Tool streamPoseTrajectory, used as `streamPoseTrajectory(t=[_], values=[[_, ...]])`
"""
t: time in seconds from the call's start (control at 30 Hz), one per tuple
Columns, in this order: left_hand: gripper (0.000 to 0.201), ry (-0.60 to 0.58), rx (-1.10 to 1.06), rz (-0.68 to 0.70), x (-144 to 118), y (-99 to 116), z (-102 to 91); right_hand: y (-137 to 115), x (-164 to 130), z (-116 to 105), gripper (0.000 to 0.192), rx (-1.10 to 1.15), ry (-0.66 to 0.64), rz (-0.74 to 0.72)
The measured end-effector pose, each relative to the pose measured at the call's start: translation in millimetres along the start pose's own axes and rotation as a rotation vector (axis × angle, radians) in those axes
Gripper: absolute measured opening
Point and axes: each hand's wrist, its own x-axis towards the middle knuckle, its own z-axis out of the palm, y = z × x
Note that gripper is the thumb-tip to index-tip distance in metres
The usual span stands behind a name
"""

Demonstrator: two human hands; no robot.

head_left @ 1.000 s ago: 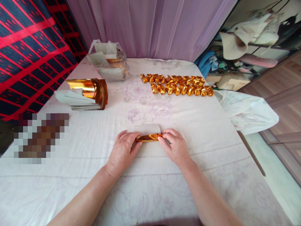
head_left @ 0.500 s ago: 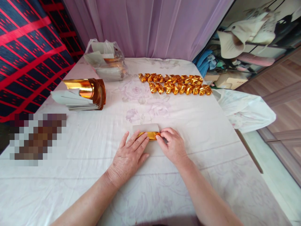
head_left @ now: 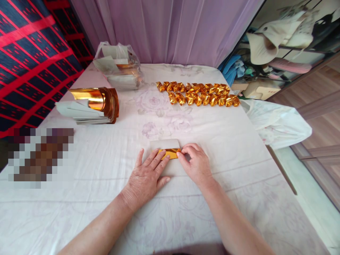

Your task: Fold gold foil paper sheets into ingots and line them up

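Observation:
A small sheet of gold foil paper [head_left: 170, 152], white on its back, lies partly folded on the white flowered cloth [head_left: 223, 141] in front of me. My left hand [head_left: 146, 177] lies flat with spread fingers pressing on the left part of the folded gold strip. My right hand [head_left: 195, 163] pinches the strip's right end with bent fingers. The white flap of the sheet sticks out beyond my fingers.
Two rows of several folded gold paper pieces [head_left: 198, 94] lie at the far middle. A stack of gold foil sheets [head_left: 91, 106] sits at the left, a plastic bag of more sheets [head_left: 119, 65] behind it. A white plastic bag [head_left: 276, 122] hangs off the right edge.
My left hand has opened from a pinch on the strip's left end and now lies flat over it, fingers spread. My right hand has stayed at the right end.

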Motion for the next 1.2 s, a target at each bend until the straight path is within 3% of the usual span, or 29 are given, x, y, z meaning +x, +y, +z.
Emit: streamPoseTrajectory(t=[0.73, 1.2], values=[[0.054, -0.009, 0.004, -0.015, -0.9, 3.0, -0.4, -1.7, 0.5, 2.3, 0.006, -0.025, -0.017, 0.068], [0.053, -0.012, -0.001, -0.031, -1.1, 4.5, -1.1, 0.9, -2.5, 1.8, 0.017, -0.035, -0.01, -0.032]])
